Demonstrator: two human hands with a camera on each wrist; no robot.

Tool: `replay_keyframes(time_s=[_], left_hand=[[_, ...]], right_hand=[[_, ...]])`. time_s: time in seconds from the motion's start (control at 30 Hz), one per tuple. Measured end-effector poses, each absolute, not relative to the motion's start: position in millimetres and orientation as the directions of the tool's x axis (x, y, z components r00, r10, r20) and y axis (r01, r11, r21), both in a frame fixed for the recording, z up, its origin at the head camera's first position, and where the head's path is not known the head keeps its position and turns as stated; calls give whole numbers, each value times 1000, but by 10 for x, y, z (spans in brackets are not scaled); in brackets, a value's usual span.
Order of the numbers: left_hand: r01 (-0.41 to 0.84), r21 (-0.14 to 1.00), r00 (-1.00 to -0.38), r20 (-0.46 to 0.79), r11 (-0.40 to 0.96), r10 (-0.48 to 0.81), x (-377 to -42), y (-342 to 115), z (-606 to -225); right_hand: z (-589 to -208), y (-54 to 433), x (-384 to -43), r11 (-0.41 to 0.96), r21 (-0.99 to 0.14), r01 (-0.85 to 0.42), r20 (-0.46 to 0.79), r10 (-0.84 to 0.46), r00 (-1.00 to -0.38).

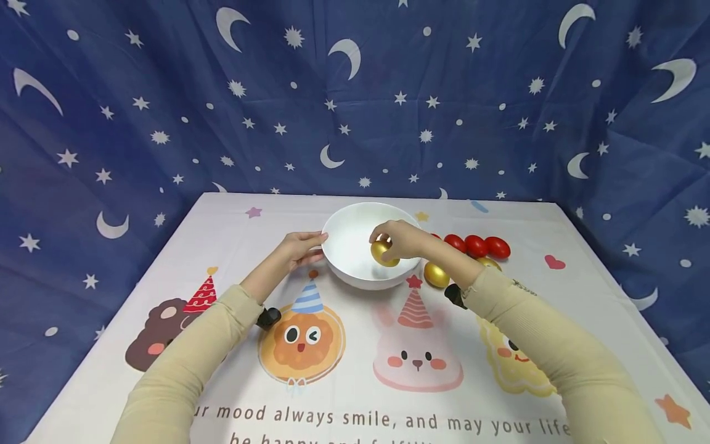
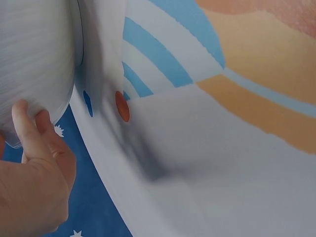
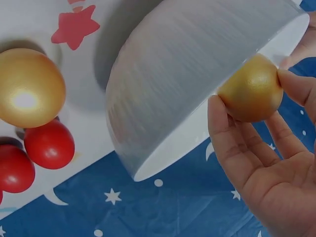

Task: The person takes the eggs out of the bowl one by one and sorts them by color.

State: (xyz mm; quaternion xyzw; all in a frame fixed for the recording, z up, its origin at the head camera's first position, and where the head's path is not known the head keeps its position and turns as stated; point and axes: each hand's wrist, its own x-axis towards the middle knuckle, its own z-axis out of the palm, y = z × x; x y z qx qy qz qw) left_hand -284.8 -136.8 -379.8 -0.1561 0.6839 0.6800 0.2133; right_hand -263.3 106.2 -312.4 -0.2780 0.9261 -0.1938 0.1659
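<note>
A white bowl [image 1: 363,282] stands towards the back of the table. At its left rim my left hand [image 1: 302,248] grips it, thumb at the edge; in the left wrist view two fingertips of that hand [image 2: 42,173] touch the bowl's outer wall [image 2: 34,59]. Over the bowl's right side, my right hand [image 1: 407,239] holds a golden egg [image 1: 381,254]. The right wrist view shows the egg [image 3: 254,91] between the thumb and fingertips of the right hand [image 3: 271,173], by the bowl's rim.
Right of the bowl lie several red eggs [image 1: 476,246] in a row. Near them are a golden egg [image 1: 436,275] and another golden egg [image 1: 489,263], partly behind my right forearm. A printed cloth [image 1: 360,394] covers the table, and a blue starry curtain [image 1: 388,142] hangs behind.
</note>
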Motion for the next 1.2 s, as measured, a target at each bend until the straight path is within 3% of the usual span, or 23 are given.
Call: replay_keyframes(time_s=[0.63, 1.2], left_hand=[[-506, 861, -858, -508, 49, 70, -2801, -1381, -3797], [-506, 861, -858, -508, 46, 75, -2798, -1359, -3747]], right_hand=[[-3123, 1360, -2364, 715, -544, -439, -71, -561, -825], [-3057, 1647, -2189, 768, -513, -384, -62, -479, -875]])
